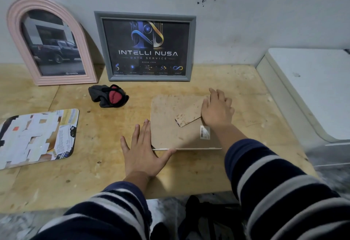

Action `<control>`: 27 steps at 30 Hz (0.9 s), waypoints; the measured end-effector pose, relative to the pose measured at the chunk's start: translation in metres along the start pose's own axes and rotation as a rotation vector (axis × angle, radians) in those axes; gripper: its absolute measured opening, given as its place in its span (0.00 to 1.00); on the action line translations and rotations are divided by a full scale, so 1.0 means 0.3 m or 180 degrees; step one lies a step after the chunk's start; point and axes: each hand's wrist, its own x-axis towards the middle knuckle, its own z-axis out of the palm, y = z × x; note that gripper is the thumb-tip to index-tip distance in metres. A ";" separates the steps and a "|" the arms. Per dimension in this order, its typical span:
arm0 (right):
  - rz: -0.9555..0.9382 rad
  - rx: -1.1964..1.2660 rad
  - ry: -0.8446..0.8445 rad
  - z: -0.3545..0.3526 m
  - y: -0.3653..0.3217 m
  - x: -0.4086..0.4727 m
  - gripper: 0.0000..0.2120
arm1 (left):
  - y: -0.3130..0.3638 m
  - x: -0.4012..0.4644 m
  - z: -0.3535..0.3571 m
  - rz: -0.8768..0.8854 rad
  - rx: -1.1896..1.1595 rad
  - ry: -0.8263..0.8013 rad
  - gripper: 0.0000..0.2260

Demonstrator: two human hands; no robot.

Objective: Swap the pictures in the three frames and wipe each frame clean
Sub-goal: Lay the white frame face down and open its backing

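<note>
Now both hands rest on the face-down frame with brown board back, which lies flat on the wooden table.
Left hand lies flat, fingers spread, thumb against the near-left corner; right hand presses with straight fingers beside the brown fold-out stand flap.

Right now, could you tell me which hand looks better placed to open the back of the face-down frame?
Probably the right hand: it already rests on the stand flap of the face-down frame. The left hand lies flat against the frame's left edge, better suited to steadying it.
</note>
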 end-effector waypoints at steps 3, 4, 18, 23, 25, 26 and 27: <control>0.0341 0.0927 -0.0118 -0.014 0.025 -0.015 0.27 | 0.002 0.000 0.000 0.0008 -0.0001 0.0014 0.49; 0.0518 0.1326 -0.0185 -0.023 0.028 -0.019 0.27 | 0.004 0.001 0.001 0.0008 -0.0009 0.0023 0.49; 0.1821 0.3507 -0.0325 -0.025 0.075 -0.013 0.11 | 0.038 0.008 -0.032 0.0038 -0.0779 0.0518 0.37; 0.2206 0.3921 0.0040 -0.088 0.150 0.007 0.14 | 0.239 0.166 -0.113 -0.0409 -0.2255 0.0660 0.21; 0.2431 0.4080 0.0298 -0.116 0.205 0.000 0.15 | 0.336 0.212 -0.101 -0.0678 -0.2857 0.0208 0.26; 0.2539 0.4154 0.0460 -0.123 0.243 -0.004 0.16 | 0.391 0.226 -0.087 -0.0782 -0.3095 0.0059 0.32; 0.2670 0.4195 0.0591 -0.122 0.273 -0.016 0.18 | 0.435 0.230 -0.074 -0.0905 -0.3310 -0.0009 0.37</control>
